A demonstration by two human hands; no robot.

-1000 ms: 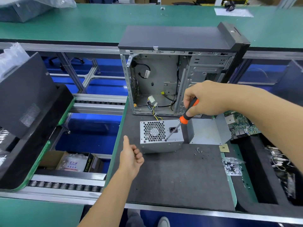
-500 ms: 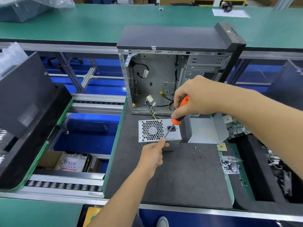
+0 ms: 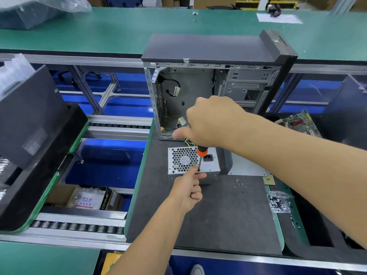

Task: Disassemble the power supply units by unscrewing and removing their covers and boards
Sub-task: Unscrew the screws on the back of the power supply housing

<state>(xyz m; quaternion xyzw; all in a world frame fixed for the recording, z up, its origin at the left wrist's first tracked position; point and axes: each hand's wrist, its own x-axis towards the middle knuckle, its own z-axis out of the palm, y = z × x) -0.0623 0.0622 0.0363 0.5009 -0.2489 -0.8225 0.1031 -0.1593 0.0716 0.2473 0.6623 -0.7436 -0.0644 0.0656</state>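
Note:
A silver power supply unit (image 3: 178, 167) with a honeycomb fan grille and a power socket sits on the dark mat (image 3: 218, 215). My right hand (image 3: 210, 124) grips an orange-and-black screwdriver (image 3: 201, 153) held upright, its tip on the unit's top face near the front edge. My left hand (image 3: 188, 187) is just in front of the unit, its index finger and thumb extended to the screwdriver's tip, the other fingers curled. A detached grey metal cover (image 3: 246, 165) lies right of the unit.
An opened computer case (image 3: 208, 86) stands behind the unit. Loose screws (image 3: 239, 184) and a bag of screws (image 3: 278, 201) lie on the mat's right side. A circuit board (image 3: 297, 124) rests at the right. A roller conveyor (image 3: 79, 225) and black panels (image 3: 29, 126) lie at the left.
My right hand has swung the screwdriver from slanted to upright over the unit's top face. My left hand came forward from the mat's left edge to the screwdriver's tip.

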